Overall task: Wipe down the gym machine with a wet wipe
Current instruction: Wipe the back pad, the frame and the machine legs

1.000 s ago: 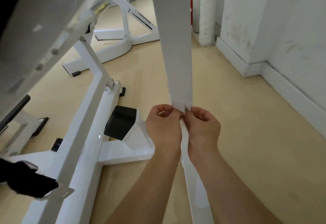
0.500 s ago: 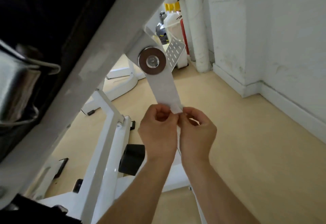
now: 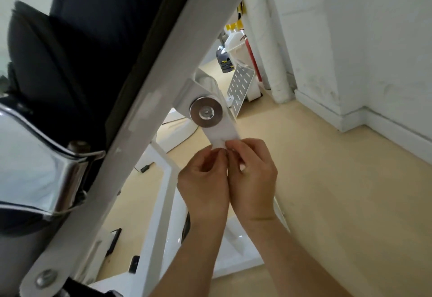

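A white flat bar (image 3: pixel 223 132) of the gym machine runs down from a round metal washer (image 3: pixel 205 112) at its pivot. My left hand (image 3: pixel 203 179) and my right hand (image 3: pixel 253 177) meet around this bar just below the washer. Their fingertips pinch a white wet wipe (image 3: pixel 219 145) against the bar from both sides. Only a small edge of the wipe shows above the fingers; it is hard to tell apart from the bar. A thick white frame beam (image 3: pixel 149 109) with a black pad (image 3: pixel 77 46) crosses diagonally on the left.
A chrome bracket (image 3: pixel 35 170) sits close at the left. White base legs (image 3: pixel 163 226) of the machine lie on the tan floor below my arms. At the back are a perforated white plate (image 3: pixel 240 86), containers and a white pipe. White walls and skirting close the right side.
Both hands have slid up the white bar with the wipe, from its lower part to just below the washer. The view has tilted up, bringing the frame beam and pad closer.
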Demonstrator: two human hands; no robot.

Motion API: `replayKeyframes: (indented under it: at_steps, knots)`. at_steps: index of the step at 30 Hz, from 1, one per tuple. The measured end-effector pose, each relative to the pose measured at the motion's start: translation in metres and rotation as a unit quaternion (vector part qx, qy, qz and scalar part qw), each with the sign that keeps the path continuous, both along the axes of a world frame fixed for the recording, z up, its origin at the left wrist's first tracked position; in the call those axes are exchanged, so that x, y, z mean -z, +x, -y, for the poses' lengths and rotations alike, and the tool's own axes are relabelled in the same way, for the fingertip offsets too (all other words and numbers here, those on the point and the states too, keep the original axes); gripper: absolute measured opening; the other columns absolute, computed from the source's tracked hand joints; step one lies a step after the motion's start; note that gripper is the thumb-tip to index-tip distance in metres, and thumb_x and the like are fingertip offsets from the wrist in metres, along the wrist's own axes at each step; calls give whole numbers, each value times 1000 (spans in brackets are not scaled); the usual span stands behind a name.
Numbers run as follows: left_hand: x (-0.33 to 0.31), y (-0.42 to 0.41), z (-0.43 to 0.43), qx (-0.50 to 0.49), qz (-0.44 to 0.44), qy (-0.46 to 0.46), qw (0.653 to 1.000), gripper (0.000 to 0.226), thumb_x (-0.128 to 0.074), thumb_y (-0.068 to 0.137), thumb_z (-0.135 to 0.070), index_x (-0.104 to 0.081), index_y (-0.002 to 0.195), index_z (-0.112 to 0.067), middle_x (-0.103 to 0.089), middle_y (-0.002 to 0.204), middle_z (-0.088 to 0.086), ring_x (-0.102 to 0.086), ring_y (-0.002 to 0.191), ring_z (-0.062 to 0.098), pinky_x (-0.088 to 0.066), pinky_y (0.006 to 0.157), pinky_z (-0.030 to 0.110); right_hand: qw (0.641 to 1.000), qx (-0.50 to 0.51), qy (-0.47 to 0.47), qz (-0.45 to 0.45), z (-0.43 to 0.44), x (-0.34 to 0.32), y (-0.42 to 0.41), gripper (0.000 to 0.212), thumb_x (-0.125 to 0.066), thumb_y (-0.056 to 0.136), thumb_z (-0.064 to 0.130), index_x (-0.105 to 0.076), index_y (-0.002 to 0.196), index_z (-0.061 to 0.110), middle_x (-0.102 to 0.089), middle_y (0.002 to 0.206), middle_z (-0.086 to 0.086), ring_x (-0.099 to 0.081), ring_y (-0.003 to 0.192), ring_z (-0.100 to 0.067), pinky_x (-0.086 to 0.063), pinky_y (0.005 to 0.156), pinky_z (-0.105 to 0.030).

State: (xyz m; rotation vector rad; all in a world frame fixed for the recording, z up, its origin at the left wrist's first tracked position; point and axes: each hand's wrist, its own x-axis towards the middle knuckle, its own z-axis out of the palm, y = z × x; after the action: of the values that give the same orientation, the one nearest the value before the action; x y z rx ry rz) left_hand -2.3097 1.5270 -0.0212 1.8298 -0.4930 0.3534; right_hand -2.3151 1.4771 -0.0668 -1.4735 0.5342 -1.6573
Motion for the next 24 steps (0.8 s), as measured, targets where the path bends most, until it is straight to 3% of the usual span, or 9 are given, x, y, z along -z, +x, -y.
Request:
replayKeyframes:
  at_steps: [3, 6, 8, 10, 12, 16, 20, 22, 24]
  knots:
    - [22, -9, -4, 27, 7, 120, 992, 30, -66, 88, -20, -65, 69, -44, -64, 62, -30, -62, 70, -7, -41, 63, 2, 998, -10, 62, -23, -6, 37, -5, 11, -68, 82, 0, -73, 91, 6, -60, 90, 1, -60, 75, -9, -50, 69, -19]
    - [22, -12, -10, 59, 68, 163, 983, 28, -61, 92, -16, -66, 76, -39, -66, 72, -20, -60, 78, -5, -40, 65, 4, 992, -30, 119, -39, -11, 35, -5, 16, -71, 79, -6, -73, 86, 8, -56, 85, 5, -53, 74, -5, -43, 67, -6]
    - [7, -3, -14, 57, 137, 131, 980, 23, -59, 93, -10, -72, 94, -28, -65, 87, -15, -59, 86, -4, -43, 74, 9, 998, -30, 57, -14, -9, 4, -2, 9, -66, 83, 0, -72, 86, 6, -59, 85, 1, -51, 73, -4, -40, 68, -5]
    - [-12, 10, -16, 46, 192, 61, 978, 28, -56, 93, -6, -70, 108, -26, -62, 98, -15, -59, 93, -4, -46, 80, 12, 999, -10, -36, 17, -4, -28, 3, 15, -59, 86, 9, -72, 88, 2, -63, 87, -7, -55, 72, -9, -43, 64, -13]
    - [-18, 18, -18, 34, 252, 53, 966, 29, -55, 91, -9, -69, 110, -26, -59, 101, -15, -58, 95, -4, -49, 80, 16, 996, 1, -86, 33, -1, -37, 6, 16, -59, 87, 8, -72, 90, 0, -63, 90, -11, -58, 74, -16, -48, 63, -23]
    - [0, 16, -11, 62, 263, 125, 955, 23, -58, 91, -27, -69, 110, -28, -55, 103, -9, -62, 85, 2, -53, 73, 22, 997, 27, -56, 43, 5, -4, -1, 16, -62, 87, 7, -73, 95, -1, -63, 91, -12, -57, 80, -12, -47, 70, -15]
    - [4, 15, 3, 30, 371, 237, 898, 28, -51, 90, -37, -70, 107, -26, -49, 97, -9, -58, 74, 10, -50, 59, 23, 995, 8, 100, 27, 28, 7, 0, 16, -65, 85, 0, -75, 94, 7, -62, 93, -1, -60, 80, -10, -47, 75, -12]
    - [7, 14, 3, 6, 406, 298, 864, 31, -50, 90, -39, -67, 114, -27, -55, 93, -5, -59, 69, 13, -51, 48, 27, 993, -40, 112, -10, 28, 11, -3, 19, -60, 88, -1, -75, 97, 7, -64, 95, 1, -62, 83, -11, -43, 76, -6]
    - [17, 15, 0, 9, 423, 347, 837, 35, -55, 90, -32, -61, 124, -30, -61, 93, -4, -61, 68, 15, -51, 44, 29, 988, -114, 95, -46, 23, 14, -9, 28, -51, 94, 1, -70, 113, 12, -64, 108, 5, -61, 97, -6, -39, 84, -2]
